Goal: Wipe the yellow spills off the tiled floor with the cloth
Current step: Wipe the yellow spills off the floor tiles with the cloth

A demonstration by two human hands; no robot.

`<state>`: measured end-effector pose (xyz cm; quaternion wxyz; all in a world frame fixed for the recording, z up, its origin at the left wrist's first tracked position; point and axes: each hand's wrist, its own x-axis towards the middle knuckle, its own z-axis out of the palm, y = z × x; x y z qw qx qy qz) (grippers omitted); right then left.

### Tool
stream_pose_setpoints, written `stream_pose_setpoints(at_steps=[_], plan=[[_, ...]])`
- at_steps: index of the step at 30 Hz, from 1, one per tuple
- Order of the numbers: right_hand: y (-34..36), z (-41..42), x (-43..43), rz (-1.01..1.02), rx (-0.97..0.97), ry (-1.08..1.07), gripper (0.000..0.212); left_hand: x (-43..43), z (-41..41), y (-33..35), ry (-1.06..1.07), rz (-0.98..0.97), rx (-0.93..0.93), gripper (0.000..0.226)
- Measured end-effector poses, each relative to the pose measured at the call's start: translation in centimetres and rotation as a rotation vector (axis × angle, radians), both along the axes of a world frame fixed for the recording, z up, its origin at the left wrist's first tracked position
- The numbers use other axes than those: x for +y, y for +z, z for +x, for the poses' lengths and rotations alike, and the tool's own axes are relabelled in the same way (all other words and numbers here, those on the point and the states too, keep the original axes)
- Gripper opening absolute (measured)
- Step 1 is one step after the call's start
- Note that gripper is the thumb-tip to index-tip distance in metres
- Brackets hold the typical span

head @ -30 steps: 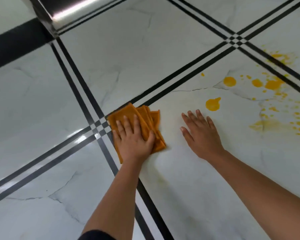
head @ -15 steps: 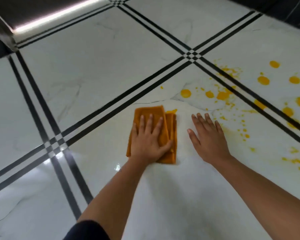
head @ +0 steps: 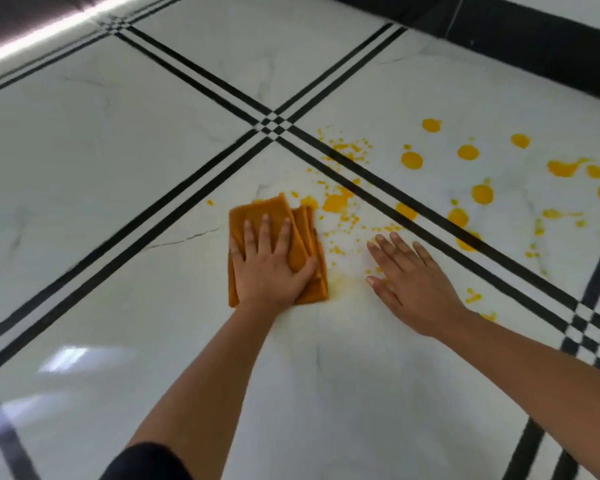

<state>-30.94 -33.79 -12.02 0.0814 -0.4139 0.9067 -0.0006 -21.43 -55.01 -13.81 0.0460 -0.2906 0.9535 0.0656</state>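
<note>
My left hand (head: 269, 268) lies flat on a folded orange cloth (head: 303, 223), pressing it to the white tiled floor (head: 326, 393). Just beyond the cloth's far right corner is a large yellow blot (head: 335, 202), with small yellow specks (head: 340, 251) between the cloth and my right hand (head: 413, 282). That hand rests palm down on the tile, fingers spread, holding nothing. More round yellow drops (head: 412, 160) spread across the tile to the far right. A faint yellow smear (head: 347, 282) shows beside the cloth's near right corner.
Black double stripes cross the floor and meet at a checkered junction (head: 273, 125); another junction (head: 593, 334) lies at the right. A dark skirting band (head: 534, 39) runs along the far right. A bright reflective strip (head: 49, 29) lies at the top left.
My left hand has slid the cloth right and forward across the tile, over the near single blot, up to the main spill. My view has shifted right, showing more drops.
</note>
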Motion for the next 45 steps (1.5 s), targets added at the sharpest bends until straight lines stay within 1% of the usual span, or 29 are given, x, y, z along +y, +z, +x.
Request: stream_pose_setpoints(at_steps=[1, 3, 5, 6, 7, 10, 11, 12, 14, 15, 16, 17, 18, 20, 21, 22, 23, 25, 26, 27, 28, 31, 32, 35, 37, 38, 40, 43, 45], plan=[[0.1, -0.3, 1.1, -0.008, -0.002, -0.016, 0.073, 2.4, 0.3, 0.1, -0.082, 0.004, 0.008, 0.088], [0.3, -0.3, 3.1, -0.021, 0.003, -0.003, 0.067, 6.8, 2.4, 0.1, -0.367, 0.025, 0.021, 0.085], [0.1, 0.0, 5.1, -0.045, 0.020, 0.023, 0.064, 7.5, 2.7, 0.0, -0.551, -0.013, 0.049, 0.082], [0.0, 0.1, 6.2, -0.058, 0.013, 0.012, 0.064, 6.8, 1.7, -0.4, -0.558, -0.039, 0.077, 0.081], [-0.1, 0.2, 6.8, -0.073, 0.001, -0.011, 0.063, 5.8, 0.4, -0.7, -0.501, -0.064, 0.084, 0.082], [-0.6, 0.6, 8.8, -0.091, -0.030, -0.102, 0.065, 6.6, -1.8, -0.4, -0.165, -0.005, 0.025, 0.083], [-0.8, 0.6, 9.3, -0.101, -0.030, -0.129, 0.067, 8.5, -1.4, -0.3, -0.139, 0.001, 0.028, 0.083], [-0.8, 0.4, 9.9, -0.117, -0.035, -0.156, 0.070, 11.1, -0.5, 0.0, -0.216, 0.017, 0.031, 0.083], [-0.8, 0.1, 11.0, -0.151, -0.040, -0.204, 0.075, 15.1, 2.3, 0.1, -0.530, 0.052, 0.026, 0.082], [-0.7, 0.1, 11.4, -0.172, -0.040, -0.232, 0.077, 15.4, 2.9, -0.1, -0.662, 0.039, 0.026, 0.081], [-0.6, 0.1, 11.9, -0.196, -0.044, -0.268, 0.078, 14.6, 2.2, -0.3, -0.751, 0.013, 0.047, 0.081], [-0.5, 0.3, 12.3, -0.221, -0.053, -0.308, 0.077, 13.4, 0.6, -0.7, -0.763, -0.022, 0.076, 0.081], [-0.4, 0.6, 12.9, -0.237, -0.068, -0.347, 0.075, 12.4, -1.1, -0.9, -0.685, -0.047, 0.094, 0.082], [-0.4, 1.4, 14.0, -0.251, -0.084, -0.390, 0.074, 12.0, -3.3, -0.3, -0.351, -0.019, 0.035, 0.084], [-0.3, 1.6, 14.5, -0.253, -0.079, -0.398, 0.076, 13.2, -3.7, -0.1, -0.241, -0.010, -0.002, 0.085], [-0.3, 1.6, 15.0, -0.248, -0.078, -0.396, 0.078, 15.1, -3.3, 0.0, -0.212, 0.000, -0.001, 0.086], [-0.2, 1.5, 15.5, -0.235, -0.086, -0.388, 0.080, 17.3, -2.3, 0.2, -0.278, 0.027, 0.000, 0.086], [-0.1, 1.2, 16.3, -0.222, -0.099, -0.407, 0.083, 20.3, 0.7, 0.6, -0.552, 0.060, -0.039, 0.084], [0.0, 1.2, 16.7, -0.228, -0.094, -0.430, 0.083, 20.3, 0.9, 0.7, -0.675, 0.052, -0.067, 0.083], [0.0, 1.3, 16.9, -0.231, -0.091, -0.453, 0.082, 19.6, 0.1, 0.5, -0.743, 0.038, -0.081, 0.083], [0.1, 1.5, 17.1, -0.223, -0.101, -0.466, 0.081, 18.7, -1.4, 0.3, -0.735, 0.012, -0.091, 0.083], [-0.1, 2.3, 18.1, -0.207, -0.127, -0.453, 0.085, 18.8, -3.9, 0.2, -0.394, 0.006, -0.031, 0.085], [0.0, 2.3, 18.3, -0.210, -0.131, -0.443, 0.087, 20.0, -3.6, 0.2, -0.341, 0.028, -0.014, 0.085], [0.6, 2.7, 18.2, -0.231, -0.123, -0.394, 0.083, 23.7, -0.4, 0.1, -0.406, 0.082, 0.002, 0.084], [1.4, 3.5, 17.4, -0.249, -0.108, -0.422, 0.067, 23.9, 0.7, 0.4, -0.410, 0.126, 0.009, 0.087], [1.8, 4.0, 16.9, -0.220, -0.141, -0.457, 0.060, 23.6, 0.6, 0.7, -0.393, 0.158, 0.017, 0.090], [2.1, 4.5, 15.5, -0.183, -0.226, -0.558, 0.057, 22.7, 0.5, 1.0, -0.368, 0.247, 0.045, 0.093], [2.8, 4.0, 12.9, -0.268, -0.378, -0.789, 0.059, 21.4, 1.3, 1.8, -0.341, 0.278, 0.075, 0.090], [3.1, 3.7, 11.4, -0.283, -0.482, -0.875, 0.046, 20.7, 2.2, 2.1, -0.290, 0.277, 0.060, 0.087]])
